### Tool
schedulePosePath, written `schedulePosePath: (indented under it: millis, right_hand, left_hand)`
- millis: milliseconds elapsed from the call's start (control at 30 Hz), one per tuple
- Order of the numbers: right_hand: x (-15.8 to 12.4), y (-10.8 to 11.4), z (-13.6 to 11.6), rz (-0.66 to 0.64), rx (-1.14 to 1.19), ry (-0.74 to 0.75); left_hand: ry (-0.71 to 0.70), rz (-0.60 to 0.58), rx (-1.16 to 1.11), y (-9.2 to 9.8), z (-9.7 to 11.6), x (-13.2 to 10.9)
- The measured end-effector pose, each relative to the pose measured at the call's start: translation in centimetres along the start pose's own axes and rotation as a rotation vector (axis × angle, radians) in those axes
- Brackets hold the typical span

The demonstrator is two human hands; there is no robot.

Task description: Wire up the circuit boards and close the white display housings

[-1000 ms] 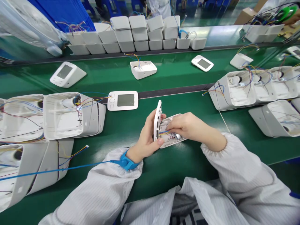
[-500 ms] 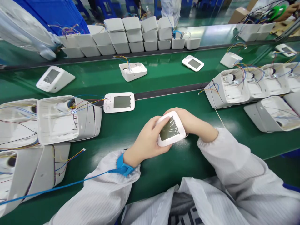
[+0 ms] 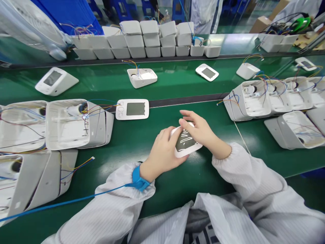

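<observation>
We have a white plastic monitor unit with a grey display window [image 3: 186,141] lying face up on the green bench mat [image 3: 142,135], close in front of us and just below the dark strip that divides the bench from the conveyor. Our left hand [image 3: 162,150] cups its near left edge, the fingers wrapped around the side and pressed against the casing, while our right hand [image 3: 200,130] lies over the far right corner, its fingers loosely spread and pressing down on the top face rather than pinching it. We judge that this two-sided hold is meant to squeeze the front cover down against the housing under it, with the mat taking the load from below. The unit's long axis runs diagonally, from near left to far right, and the window faces upward toward us, catching streaks of light. Around us the stock is laid out within reach: open white plastic shells with coloured wires [image 3: 76,123] stand on their sides at our left, more wired white shells [image 3: 251,100] at our right, and a finished white front panel with a grey screen [image 3: 132,109] lies flat beside the dark strip. A blue wrist strap with a blue cord [image 3: 138,178] circles our left wrist, probably for grounding. Stacked white empty housings [image 3: 152,37] line the far side.
</observation>
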State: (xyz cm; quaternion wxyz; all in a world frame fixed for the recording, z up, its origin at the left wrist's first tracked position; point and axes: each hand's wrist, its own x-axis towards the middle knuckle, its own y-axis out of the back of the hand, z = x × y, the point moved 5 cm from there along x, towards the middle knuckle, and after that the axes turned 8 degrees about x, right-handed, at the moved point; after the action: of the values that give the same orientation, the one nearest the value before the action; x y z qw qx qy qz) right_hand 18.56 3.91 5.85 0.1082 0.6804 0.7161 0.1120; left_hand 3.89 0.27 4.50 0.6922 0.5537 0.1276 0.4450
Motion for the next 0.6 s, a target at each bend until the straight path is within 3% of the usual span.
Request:
schedulePosePath:
  millis: [133, 333, 600]
  right_hand:
    - [0.0, 0.7, 0.6, 0.017, -0.180, -0.064]
    - [-0.4, 0.4, -0.8, -0.003, -0.152, 0.217]
    - [-1.2, 0.6, -1.5, 0.076, -0.198, 0.197]
  left_hand:
    - [-0.043, 0.129, -0.027, 1.3, -0.5, 0.1]
    - [0.280, 0.034, -0.434, 1.8, -3.2, 0.4]
    - [0.188, 0.070, -0.303, 2.6, -1.9, 0.3]
